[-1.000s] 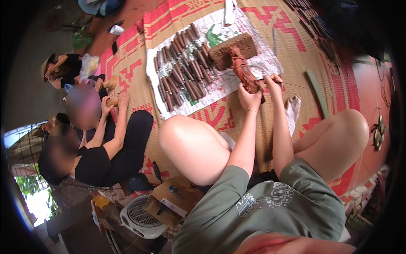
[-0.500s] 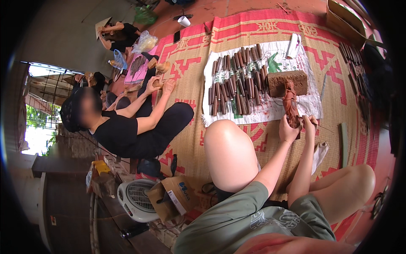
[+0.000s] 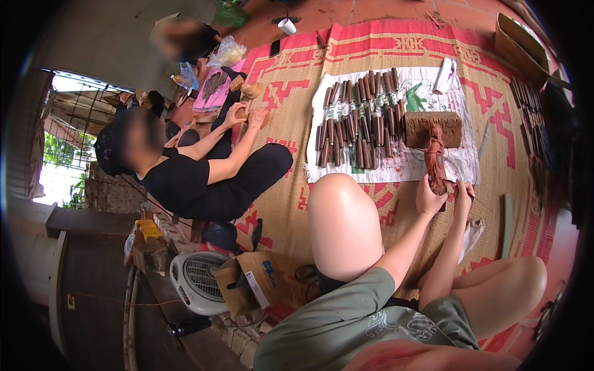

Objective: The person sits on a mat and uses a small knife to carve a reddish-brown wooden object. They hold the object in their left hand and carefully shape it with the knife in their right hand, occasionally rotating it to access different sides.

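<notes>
A reddish-brown carved wooden figure (image 3: 435,157) lies on a white sheet (image 3: 408,162), its far end against a brown wooden block (image 3: 433,127). My left hand (image 3: 429,198) grips the figure's near end. My right hand (image 3: 462,196) sits just to its right, closed on a thin tool held against the wood; the tool is mostly hidden. Several dark carving chisels (image 3: 356,127) lie in rows on the sheet, left of the figure.
A person in black (image 3: 192,176) sits on the woven red-and-tan mat (image 3: 291,93) at left, hands on a pale wood piece (image 3: 250,114). A white fan (image 3: 195,281) and cardboard box (image 3: 250,284) stand behind my knee. More tools (image 3: 532,117) line the right edge.
The view has swung, so the sheet and figure now sit further right and the seated person shows more fully. Both hands stay on the figure's near end.
</notes>
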`<state>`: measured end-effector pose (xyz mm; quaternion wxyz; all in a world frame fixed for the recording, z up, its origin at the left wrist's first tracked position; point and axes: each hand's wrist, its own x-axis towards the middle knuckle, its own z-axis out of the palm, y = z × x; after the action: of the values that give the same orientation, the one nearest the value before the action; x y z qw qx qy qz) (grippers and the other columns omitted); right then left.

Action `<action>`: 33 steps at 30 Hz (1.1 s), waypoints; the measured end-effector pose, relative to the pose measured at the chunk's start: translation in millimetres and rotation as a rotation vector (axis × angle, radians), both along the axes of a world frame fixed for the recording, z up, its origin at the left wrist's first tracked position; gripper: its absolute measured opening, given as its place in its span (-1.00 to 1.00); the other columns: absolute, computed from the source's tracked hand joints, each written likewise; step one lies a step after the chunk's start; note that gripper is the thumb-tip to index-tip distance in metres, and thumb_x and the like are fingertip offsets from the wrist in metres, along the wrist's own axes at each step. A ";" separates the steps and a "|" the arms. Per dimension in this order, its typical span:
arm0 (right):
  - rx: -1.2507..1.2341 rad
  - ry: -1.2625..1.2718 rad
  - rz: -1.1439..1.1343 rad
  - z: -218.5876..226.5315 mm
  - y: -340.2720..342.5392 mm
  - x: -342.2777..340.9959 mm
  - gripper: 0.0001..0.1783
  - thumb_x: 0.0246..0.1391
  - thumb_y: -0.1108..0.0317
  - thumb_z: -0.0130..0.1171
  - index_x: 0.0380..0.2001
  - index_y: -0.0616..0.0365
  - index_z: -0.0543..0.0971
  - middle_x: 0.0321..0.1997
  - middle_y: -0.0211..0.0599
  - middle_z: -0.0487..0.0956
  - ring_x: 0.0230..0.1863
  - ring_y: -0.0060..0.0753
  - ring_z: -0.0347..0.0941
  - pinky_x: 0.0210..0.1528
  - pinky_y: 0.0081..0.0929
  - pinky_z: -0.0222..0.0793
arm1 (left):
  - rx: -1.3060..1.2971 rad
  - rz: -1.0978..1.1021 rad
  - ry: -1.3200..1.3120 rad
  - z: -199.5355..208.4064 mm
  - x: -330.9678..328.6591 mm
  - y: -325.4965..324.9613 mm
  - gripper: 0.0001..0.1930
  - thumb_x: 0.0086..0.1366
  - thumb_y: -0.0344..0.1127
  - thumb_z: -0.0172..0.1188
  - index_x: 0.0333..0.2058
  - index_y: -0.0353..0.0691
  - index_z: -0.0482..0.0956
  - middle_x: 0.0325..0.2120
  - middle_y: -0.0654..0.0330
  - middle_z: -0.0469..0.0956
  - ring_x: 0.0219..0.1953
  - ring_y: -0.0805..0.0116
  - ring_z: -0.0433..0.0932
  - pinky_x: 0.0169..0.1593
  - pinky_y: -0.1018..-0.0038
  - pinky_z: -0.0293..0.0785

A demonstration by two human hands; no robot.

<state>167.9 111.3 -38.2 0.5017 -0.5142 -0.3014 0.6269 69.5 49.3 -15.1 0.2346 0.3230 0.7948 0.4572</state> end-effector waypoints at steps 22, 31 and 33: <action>0.025 0.069 -0.094 -8.4 -0.6 -9.5 -0.64 0.00 0.42 0.22 -0.74 -0.01 0.30 -0.75 -0.55 0.34 -0.74 -0.76 0.11 -0.66 -0.70 -0.03 | -0.071 0.004 0.055 0.8 -1.8 -4.4 -0.14 -0.23 -0.09 0.40 0.07 -0.26 0.23 -0.05 -0.06 0.39 0.00 -0.01 0.38 0.02 0.22 0.35; -0.058 0.008 -0.086 18.8 1.6 -6.2 -0.68 -0.11 0.51 0.22 -0.76 0.05 0.32 -0.75 -0.51 0.39 -0.73 -0.75 0.20 -0.66 -0.69 0.05 | -0.060 -0.021 0.046 2.1 -2.2 2.6 -0.13 -0.25 -0.03 0.43 0.05 -0.29 0.28 -0.07 -0.07 0.41 -0.01 -0.01 0.40 0.01 0.22 0.36; -0.020 0.009 -0.142 29.9 7.9 -22.4 -0.68 -0.12 0.51 0.24 -0.76 0.06 0.33 -0.75 -0.54 0.37 -0.71 -0.76 0.18 -0.65 -0.69 0.04 | -0.059 -0.015 0.052 0.9 -0.7 4.2 -0.12 -0.26 -0.02 0.43 0.05 -0.30 0.28 -0.08 -0.08 0.42 -0.02 0.01 0.42 0.00 0.23 0.37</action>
<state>145.4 119.3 -8.3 0.5411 -0.5366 -0.2557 0.5949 68.8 53.5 -14.2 0.2267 0.3337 0.8114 0.4231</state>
